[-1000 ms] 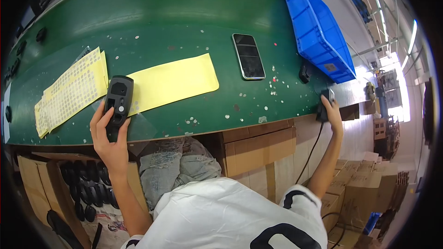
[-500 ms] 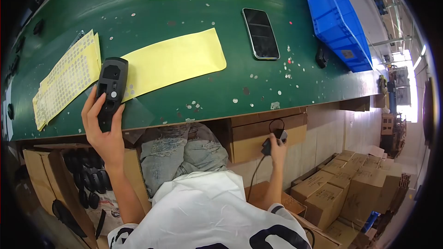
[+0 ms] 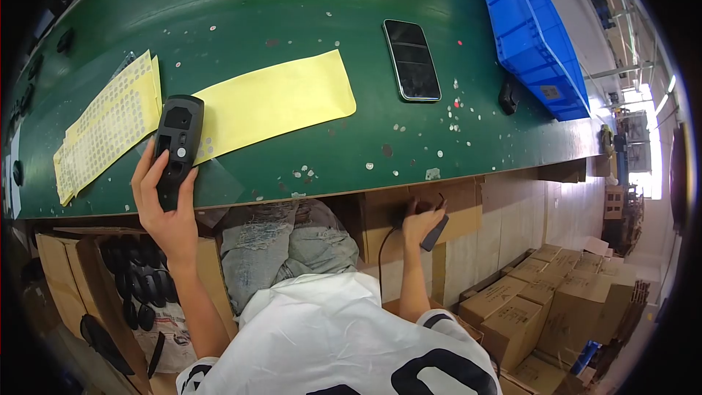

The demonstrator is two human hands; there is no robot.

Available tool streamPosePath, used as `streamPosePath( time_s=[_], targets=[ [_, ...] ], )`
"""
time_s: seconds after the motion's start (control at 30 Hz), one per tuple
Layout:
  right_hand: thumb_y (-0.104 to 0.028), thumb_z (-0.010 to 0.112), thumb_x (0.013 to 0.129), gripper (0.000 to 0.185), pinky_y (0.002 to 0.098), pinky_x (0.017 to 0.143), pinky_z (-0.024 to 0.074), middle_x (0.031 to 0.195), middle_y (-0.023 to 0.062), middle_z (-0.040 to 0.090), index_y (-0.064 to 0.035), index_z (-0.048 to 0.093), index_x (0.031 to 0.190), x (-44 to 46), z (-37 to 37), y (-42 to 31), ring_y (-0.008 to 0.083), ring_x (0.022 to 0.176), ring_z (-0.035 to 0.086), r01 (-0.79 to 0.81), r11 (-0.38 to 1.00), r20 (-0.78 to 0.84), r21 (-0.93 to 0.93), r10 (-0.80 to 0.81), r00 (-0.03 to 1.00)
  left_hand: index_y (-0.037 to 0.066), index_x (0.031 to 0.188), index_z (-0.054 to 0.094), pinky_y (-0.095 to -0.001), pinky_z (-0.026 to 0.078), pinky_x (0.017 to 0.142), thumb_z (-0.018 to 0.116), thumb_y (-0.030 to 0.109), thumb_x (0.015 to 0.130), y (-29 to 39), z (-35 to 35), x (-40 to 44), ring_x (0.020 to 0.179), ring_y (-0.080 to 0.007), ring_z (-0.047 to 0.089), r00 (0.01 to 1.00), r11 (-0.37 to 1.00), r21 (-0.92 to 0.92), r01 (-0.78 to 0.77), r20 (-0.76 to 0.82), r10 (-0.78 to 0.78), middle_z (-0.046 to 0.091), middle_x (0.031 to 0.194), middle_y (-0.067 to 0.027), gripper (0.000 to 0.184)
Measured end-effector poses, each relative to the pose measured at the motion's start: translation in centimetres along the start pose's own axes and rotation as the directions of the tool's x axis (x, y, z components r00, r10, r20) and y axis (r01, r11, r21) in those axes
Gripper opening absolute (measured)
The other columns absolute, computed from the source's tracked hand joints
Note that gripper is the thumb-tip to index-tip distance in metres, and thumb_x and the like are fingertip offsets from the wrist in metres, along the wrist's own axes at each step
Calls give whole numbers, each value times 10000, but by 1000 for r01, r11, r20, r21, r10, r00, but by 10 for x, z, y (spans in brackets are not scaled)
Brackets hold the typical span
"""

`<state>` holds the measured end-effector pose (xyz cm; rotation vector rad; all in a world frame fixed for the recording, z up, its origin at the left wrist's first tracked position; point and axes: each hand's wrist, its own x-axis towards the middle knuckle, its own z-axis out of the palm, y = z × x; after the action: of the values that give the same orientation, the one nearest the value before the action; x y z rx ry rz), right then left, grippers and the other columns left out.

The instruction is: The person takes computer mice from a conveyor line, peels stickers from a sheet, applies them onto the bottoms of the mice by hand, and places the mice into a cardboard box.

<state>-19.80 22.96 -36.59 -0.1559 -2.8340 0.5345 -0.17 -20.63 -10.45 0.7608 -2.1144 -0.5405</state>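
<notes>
My left hand [image 3: 167,208] grips a black computer mouse [image 3: 182,113] at the table's front edge, its underside facing up with a small round light sticker on it. Beneath and beside the mouse lies a yellow sheet [image 3: 281,95] that is mostly bare. To its left is a stack of yellow sheets [image 3: 110,121] covered in round grey stickers. Beyond the table edge, low on the right, my right hand [image 3: 418,227] is closed on a dark rectangular device [image 3: 436,233] with a black cable [image 3: 380,260] hanging down. The fingers hide part of that device, so its kind is unclear.
A phone [image 3: 413,62] lies on the green table [image 3: 292,153], among scattered round stickers. Near the blue bin [image 3: 534,44] sits a small black object [image 3: 509,95]. Cardboard boxes [image 3: 512,318] are stacked on the right; a box of black parts [image 3: 142,281] stands at left.
My right hand has moved left and turned, still holding the corded device, which now points down to the right. My left hand and the mouse have stayed nearly still.
</notes>
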Motion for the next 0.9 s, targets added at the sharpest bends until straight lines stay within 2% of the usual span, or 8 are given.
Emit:
streamPosePath(
  time_s=[0.1,0.2,0.27,0.33,0.5,0.57,0.73,0.9],
  targets=[
    [-229,757,856,364,518,1126,356,1550,335,356,47,669,1077,28,-9,5,490,1369,407,219,962,-168,160,-192,967,97,1268,649,-378,465,1088,796,-23,820,3,1,1,1258,-262,599,1000,1000,9,-17,4,17,601,1441,-82,487],
    [-114,733,856,188,446,983,471,1369,260,569,11,669,982,45,-53,-36,417,1186,570,306,952,-189,0,-300,935,88,1262,650,-375,473,1080,797,-30,813,7,5,6,1253,-270,602,1000,999,-33,-25,-17,24,600,1440,-94,487],
    [-55,703,847,84,368,770,512,989,149,699,-15,662,909,52,-84,-70,331,836,636,-78,908,54,412,61,997,78,1257,652,-373,480,1072,798,-38,807,5,-1,3,1249,-277,606,1000,998,-56,-23,0,23,598,1439,-105,487],
    [25,646,798,56,342,614,467,691,87,619,-18,642,835,53,-79,-84,290,591,530,259,887,-266,382,-162,950,73,1254,650,-374,474,1077,796,-37,807,3,-2,3,1252,-278,603,1000,999,-45,-13,-15,12,600,1436,-104,483],
    [56,620,819,166,410,553,387,635,105,514,-12,543,689,2,-80,-140,290,557,415,634,745,-367,206,-542,756,59,1238,650,-381,471,1079,796,-38,797,1,3,-2,1249,-284,605,1000,996,-85,-24,3,24,607,1424,-108,474],
    [59,656,730,296,383,501,343,578,77,474,-93,443,592,-32,-83,-168,271,496,383,733,561,-277,384,-688,671,56,1224,662,-385,499,1053,811,-41,775,1,1,-3,1224,-294,624,999,996,-74,-45,6,45,611,1416,-119,483],
    [52,654,842,335,364,501,337,603,73,469,-78,448,611,-95,-81,-183,244,512,377,569,482,-146,666,-664,733,49,1202,672,-383,539,1005,827,-33,747,4,2,4,1190,-303,654,995,994,-81,-68,-82,61,623,1398,-140,488],
    [33,702,798,319,342,516,364,602,54,489,-85,479,604,-94,-112,-224,251,511,400,527,104,-187,843,-863,470,41,1187,675,-360,554,975,829,-19,750,3,2,2,1176,-302,666,996,991,-133,-16,-93,3,624,1404,-136,468]
  ],
)
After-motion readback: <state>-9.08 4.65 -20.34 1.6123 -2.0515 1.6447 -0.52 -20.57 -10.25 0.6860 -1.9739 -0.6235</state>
